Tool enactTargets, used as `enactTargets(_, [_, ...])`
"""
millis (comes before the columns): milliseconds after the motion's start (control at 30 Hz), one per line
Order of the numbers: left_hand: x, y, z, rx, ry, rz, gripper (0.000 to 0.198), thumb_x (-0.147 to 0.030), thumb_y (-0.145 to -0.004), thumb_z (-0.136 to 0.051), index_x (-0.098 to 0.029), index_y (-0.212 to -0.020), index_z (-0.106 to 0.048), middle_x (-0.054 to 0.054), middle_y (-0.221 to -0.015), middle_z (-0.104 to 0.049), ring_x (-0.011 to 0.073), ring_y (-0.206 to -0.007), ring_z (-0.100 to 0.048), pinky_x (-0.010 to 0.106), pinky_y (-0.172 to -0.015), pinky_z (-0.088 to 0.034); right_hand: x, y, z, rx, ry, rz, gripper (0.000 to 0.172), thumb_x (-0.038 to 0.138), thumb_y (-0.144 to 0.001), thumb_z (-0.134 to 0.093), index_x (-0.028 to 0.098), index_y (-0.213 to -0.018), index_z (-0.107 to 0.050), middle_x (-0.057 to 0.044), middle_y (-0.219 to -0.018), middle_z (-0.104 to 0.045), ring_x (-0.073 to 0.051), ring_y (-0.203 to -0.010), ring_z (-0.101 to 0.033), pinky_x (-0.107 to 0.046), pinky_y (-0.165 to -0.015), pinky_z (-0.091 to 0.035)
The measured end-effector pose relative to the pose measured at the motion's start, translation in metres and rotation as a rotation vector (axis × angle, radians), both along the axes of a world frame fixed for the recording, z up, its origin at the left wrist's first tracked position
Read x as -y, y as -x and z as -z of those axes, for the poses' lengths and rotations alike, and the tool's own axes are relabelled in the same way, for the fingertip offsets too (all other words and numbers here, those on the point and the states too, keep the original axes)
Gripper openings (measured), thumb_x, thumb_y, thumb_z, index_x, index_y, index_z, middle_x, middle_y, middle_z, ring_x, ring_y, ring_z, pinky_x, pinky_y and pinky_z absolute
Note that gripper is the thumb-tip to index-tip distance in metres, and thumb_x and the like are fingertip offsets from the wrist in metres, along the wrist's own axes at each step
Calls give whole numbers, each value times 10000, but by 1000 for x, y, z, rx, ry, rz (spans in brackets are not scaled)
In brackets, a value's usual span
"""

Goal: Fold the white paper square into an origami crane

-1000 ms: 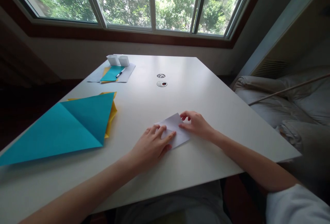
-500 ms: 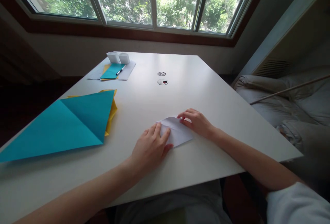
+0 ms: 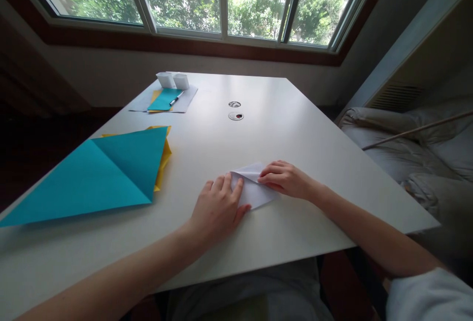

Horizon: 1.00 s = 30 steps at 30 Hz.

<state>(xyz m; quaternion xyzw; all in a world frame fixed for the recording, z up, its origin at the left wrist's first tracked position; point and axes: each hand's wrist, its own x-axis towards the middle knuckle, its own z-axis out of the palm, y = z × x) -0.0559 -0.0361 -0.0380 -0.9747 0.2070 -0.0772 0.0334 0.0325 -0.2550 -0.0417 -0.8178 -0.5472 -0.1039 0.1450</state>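
A small sheet of white paper point(image 3: 255, 196) lies on the table in front of me, its upper flap partly folded over toward me. My left hand point(image 3: 219, 203) rests on the left part of the sheet with its fingers spread, pressing it down. At the right end of the flap, the fingers of my right hand point(image 3: 286, 179) are pinched on the folded edge. The flap's far edge is slightly lifted, and the sheet's right corner is partly behind my right hand.
To the left lies a large creased blue paper point(image 3: 111, 173) over crumpled yellow paper point(image 3: 163, 165). Farther back are small blue paper point(image 3: 162, 98), a pen point(image 3: 176, 98), and two white folded boxes point(image 3: 181, 82). Two round inserts point(image 3: 235, 116) sit in the white tabletop point(image 3: 288, 133).
My right hand has drawn the paper's upper edge down toward me, so a fold now shows. My left hand stays on the sheet. The view has shifted slightly.
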Motion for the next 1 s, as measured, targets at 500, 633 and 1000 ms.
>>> enactTargets(500, [-1,-1,6,10,6,95,523,-404,-905,-289,-77,-1287,-434,171,-1396,-354,304,-1275,-317,464,-985,-314,1,2,-2,49,109,-33,236,181,-889,-435,205,-1038,-617,-66,-1002,-652,-158,-936,-564,-312,-827,-428])
enactTargets(633, [-1,-4,12,-27,11,99,548,-405,-908,-283,-58,-1322,-383,180,-1406,-330,288,-1283,-328,433,-998,-327,1,2,-2,55,102,-37,229,202,-894,-434,209,-1027,-621,-67,-990,-652,-154,-934,-568,-309,-828,-427])
enactTargets(1000, [1,-3,12,-51,11,80,551,-405,-907,-301,-39,-1307,-402,204,-1375,-370,302,-1273,-342,415,-977,-361,1,2,-1,19,117,-34,248,201,-905,-409,204,-1038,-618,-46,-1034,-650,-157,-936,-567,-312,-836,-423])
